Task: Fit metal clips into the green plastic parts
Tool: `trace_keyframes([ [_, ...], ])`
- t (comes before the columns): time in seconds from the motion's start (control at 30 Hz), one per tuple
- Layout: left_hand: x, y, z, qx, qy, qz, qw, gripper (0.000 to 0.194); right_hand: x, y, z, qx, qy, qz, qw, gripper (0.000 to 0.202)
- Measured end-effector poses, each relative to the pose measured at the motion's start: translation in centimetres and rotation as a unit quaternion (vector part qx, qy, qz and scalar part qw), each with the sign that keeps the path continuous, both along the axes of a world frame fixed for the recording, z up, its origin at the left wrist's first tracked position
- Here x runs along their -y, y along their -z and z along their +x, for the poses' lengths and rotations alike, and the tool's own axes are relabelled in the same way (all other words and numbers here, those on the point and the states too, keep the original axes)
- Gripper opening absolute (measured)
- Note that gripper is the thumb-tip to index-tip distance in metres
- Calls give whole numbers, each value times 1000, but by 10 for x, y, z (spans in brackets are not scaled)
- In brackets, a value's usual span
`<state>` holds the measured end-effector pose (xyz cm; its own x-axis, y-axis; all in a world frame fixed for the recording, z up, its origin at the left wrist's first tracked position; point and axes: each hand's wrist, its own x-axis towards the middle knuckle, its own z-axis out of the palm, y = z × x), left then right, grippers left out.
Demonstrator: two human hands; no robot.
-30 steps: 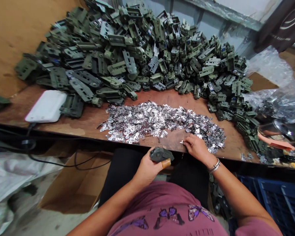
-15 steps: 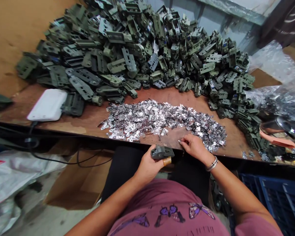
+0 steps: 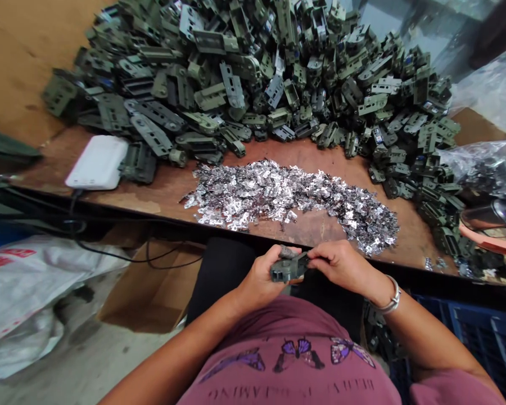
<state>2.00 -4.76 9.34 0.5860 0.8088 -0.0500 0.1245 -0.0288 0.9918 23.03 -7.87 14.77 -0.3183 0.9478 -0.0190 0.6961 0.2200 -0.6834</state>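
Note:
My left hand (image 3: 263,277) is closed around a dark green-grey plastic part (image 3: 287,269) just off the table's front edge. The fingers of my right hand (image 3: 341,263) are pinched at the right end of that part; whatever lies between the fingertips is too small to make out. Just beyond both hands, a spread of small shiny metal pieces (image 3: 270,191) covers the middle of the brown table (image 3: 168,188). Behind it rises a large heap of similar green plastic parts (image 3: 211,95).
A white box-shaped device (image 3: 98,163) with a cable lies on the left of the table. Plastic bags (image 3: 484,163) and an orange-pink tray (image 3: 489,241) are at the right. Below stand a cardboard box (image 3: 152,292) and blue crates (image 3: 476,332).
My right hand has left the table beside the metal pieces and come to the part in my left hand. That part has turned a little, and the view has shifted.

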Motion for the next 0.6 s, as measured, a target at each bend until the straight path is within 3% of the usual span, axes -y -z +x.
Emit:
trace_keyframes([
  [0.2,2,5,-2,-9,-15,-70,997,38,16,12,-2,-31,3,96,995,15],
  [0.43,2,3,-3,-34,8,-46,998,32,23,32,-13,34,-55,158,985,23],
  [0.6,4,7,-5,-27,25,-28,999,32,26,39,-17,-26,-11,155,987,17],
])
